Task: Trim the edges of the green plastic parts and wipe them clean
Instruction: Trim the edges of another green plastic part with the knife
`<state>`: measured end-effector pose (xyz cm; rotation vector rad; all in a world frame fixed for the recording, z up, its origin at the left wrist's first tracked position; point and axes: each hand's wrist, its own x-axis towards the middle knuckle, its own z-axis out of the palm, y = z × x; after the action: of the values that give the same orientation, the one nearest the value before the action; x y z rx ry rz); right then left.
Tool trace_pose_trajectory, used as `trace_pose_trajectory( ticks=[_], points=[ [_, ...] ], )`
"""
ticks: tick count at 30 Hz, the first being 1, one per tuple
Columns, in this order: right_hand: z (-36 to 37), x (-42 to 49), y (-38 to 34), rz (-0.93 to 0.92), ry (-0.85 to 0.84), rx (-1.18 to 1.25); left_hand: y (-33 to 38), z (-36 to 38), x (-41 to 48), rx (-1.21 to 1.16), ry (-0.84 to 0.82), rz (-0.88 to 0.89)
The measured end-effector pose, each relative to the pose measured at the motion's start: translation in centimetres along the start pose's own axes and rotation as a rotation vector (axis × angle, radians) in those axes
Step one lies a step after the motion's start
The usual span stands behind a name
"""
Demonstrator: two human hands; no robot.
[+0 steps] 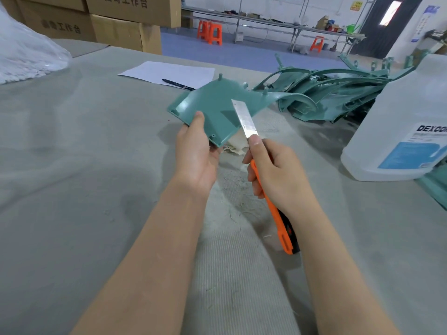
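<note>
Nearby, piled green parts (338, 91) lie beside a white jug (396, 112).

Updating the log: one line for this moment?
left hand holds green part | right hand grips knife, blade against part edge | trimming

A pen (177, 84) lies on paper (169, 70) near stacked cardboard boxes (116, 32).

Teal-green plastic part (212, 110) with small pegs, tilted above the table (96, 165); utility knife (274, 209), blade laid across its right edge; green parts (338, 93) heaped beyond.
</note>
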<state>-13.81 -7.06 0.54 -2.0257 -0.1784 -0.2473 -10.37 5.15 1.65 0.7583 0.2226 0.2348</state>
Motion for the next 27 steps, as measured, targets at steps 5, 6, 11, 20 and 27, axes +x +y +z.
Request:
trace_pose_trajectory(
  ticks=[5, 6, 11, 20, 27],
  points=[
    [0.3, -0.2, 0.1, -0.042, -0.038, -0.067, -0.2, 0.4, -0.2, -0.076, -0.043, -0.053],
    [0.4, -0.3, 0.1, -0.052, -0.049, -0.08, -0.2, 0.5, -0.3, -0.072, -0.056, -0.062],
    [0.9, -0.3, 0.2, -0.096, -0.096, -0.15, -0.2, 0.5, -0.1, -0.071, -0.064, -0.137],
    [0.7, -0.3, 0.1, -0.109, -0.034, -0.143, -0.2, 0.5, 0.0, -0.184, -0.051, -0.188],
    [1.1, -0.4, 0.2, -0.136, -0.042, -0.202, -0.2, 0.7, 0.1, -0.25, -0.03, -0.278]
  ],
)
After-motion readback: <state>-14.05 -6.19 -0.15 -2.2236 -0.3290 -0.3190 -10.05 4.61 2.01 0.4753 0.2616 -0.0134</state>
